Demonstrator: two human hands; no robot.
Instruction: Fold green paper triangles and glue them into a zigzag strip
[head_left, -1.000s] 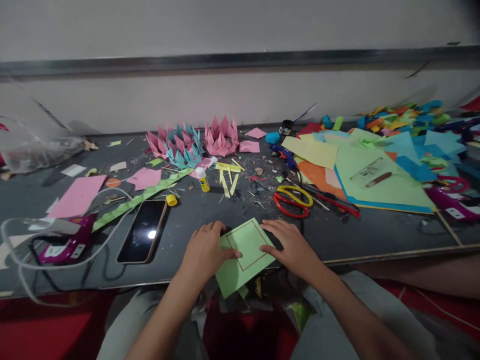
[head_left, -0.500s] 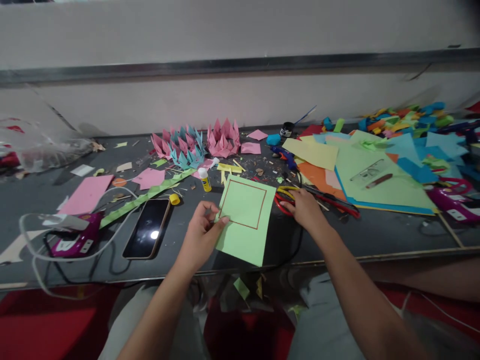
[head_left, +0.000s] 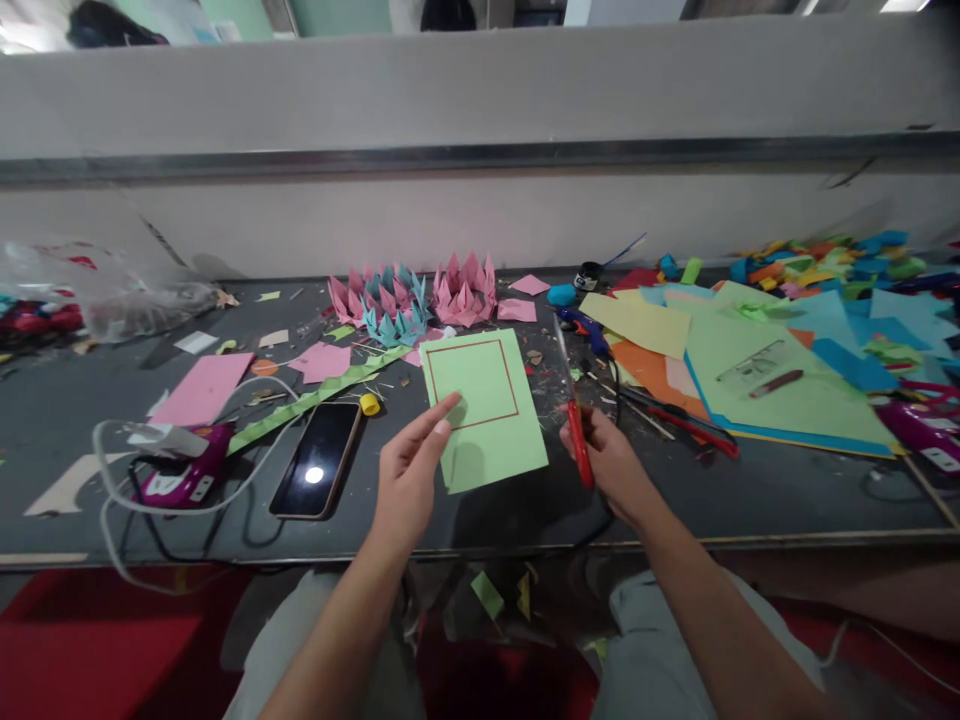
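Note:
Between the thumb and fingers of my left hand [head_left: 411, 465] is the left edge of a light green sheet of paper [head_left: 491, 452]. A reddish-brown square outline is drawn on its upper part. My right hand [head_left: 609, 452] is closed on red-handled scissors [head_left: 576, 440], whose blades point up and away from me, to the right of the sheet. The scissors are apart from the paper. Behind the sheet, pink folded-paper crowns [head_left: 465, 295] and a blue one [head_left: 395, 318] stand on the dark table [head_left: 390, 500].
A phone [head_left: 318, 460] and a purple glue gun [head_left: 191, 470] with a white cable lie left. Stacked coloured paper [head_left: 795, 410], a marker [head_left: 776, 383] and red-handled pliers [head_left: 697, 425] lie right. A blue glue gun [head_left: 589, 330] rests behind the scissors.
My right hand has picked up the scissors from the table and holds them upright beside the sheet. The green sheet has turned slightly in my left hand. The camera view has tilted up.

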